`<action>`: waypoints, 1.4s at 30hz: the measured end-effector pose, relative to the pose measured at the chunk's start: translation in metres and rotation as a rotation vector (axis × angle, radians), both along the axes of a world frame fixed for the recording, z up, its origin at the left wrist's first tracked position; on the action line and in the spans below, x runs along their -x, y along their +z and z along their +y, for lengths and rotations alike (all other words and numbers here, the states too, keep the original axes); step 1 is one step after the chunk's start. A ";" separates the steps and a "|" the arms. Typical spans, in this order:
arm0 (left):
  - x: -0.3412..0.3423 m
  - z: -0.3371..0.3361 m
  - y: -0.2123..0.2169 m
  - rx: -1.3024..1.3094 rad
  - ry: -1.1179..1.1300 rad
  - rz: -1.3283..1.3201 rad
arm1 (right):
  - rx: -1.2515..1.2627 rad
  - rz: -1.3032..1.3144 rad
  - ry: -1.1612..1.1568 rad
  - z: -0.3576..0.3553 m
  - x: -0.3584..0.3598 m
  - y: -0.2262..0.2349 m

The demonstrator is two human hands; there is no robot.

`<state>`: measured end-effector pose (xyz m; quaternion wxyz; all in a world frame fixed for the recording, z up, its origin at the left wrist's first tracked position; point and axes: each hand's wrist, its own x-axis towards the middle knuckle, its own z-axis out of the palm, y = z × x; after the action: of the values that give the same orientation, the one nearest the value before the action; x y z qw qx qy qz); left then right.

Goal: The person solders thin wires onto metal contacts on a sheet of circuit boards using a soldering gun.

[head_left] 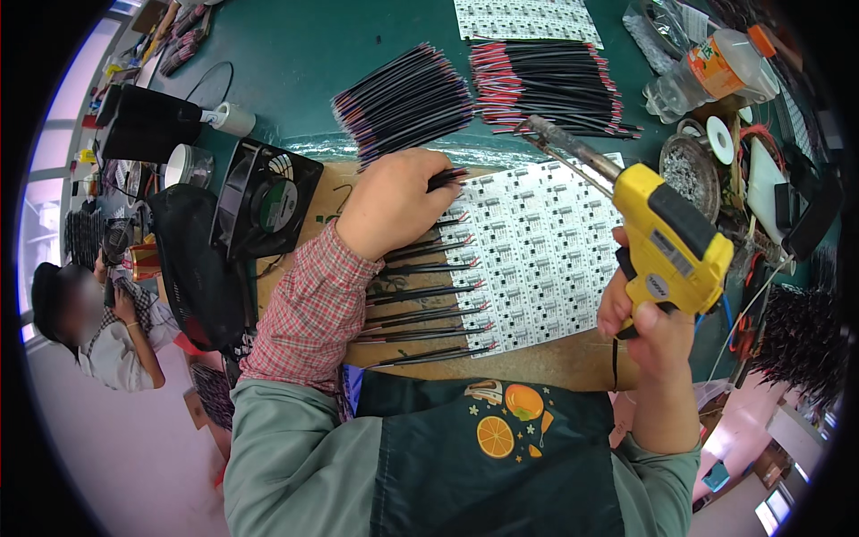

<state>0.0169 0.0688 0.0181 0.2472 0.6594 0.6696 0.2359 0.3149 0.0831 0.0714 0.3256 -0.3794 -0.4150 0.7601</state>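
the right hand (658, 327) is clenched on a yellow soldering gun (667, 237), tip raised above the white circuit panel (537, 251). the left hand (394, 201) presses a black wire pair (447, 179) onto the panel's edge under curled fingers. risk: the hot tip could stray onto those fingers or scorch neighbouring wires (420, 291), lying just beside.

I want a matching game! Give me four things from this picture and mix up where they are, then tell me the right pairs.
Things:
1. yellow soldering gun
2. black fan
3. plastic bottle with orange label
4. white circuit board sheet

Places:
A. lying at the top right of the table
B. in the right hand
C. left of the left hand, tilted up
D. flat on the board between both hands, with black and red wires along its left edge

Pairs: 1-B, 2-C, 3-A, 4-D
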 end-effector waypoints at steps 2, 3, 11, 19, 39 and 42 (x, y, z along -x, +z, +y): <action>0.000 -0.001 -0.001 -0.004 0.004 -0.002 | 0.048 -0.053 -0.009 -0.003 0.003 -0.011; 0.001 -0.001 -0.002 -0.006 0.006 0.002 | 0.066 -0.085 -0.011 -0.009 0.006 -0.017; -0.002 -0.001 -0.008 -0.095 0.005 0.004 | 0.030 -0.126 0.058 -0.026 0.013 -0.046; -0.005 0.002 -0.005 -0.034 0.036 0.029 | 0.018 -0.161 0.040 -0.028 0.013 -0.051; -0.007 0.001 -0.006 -0.017 0.053 0.050 | -0.002 -0.220 0.072 -0.037 0.008 -0.043; -0.007 0.002 -0.006 -0.018 0.047 0.039 | -0.005 -0.214 0.066 -0.039 0.007 -0.045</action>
<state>0.0238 0.0711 0.0125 0.2227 0.6502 0.6875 0.2347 0.3080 0.0436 0.0268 0.2554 -0.4438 -0.4615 0.7245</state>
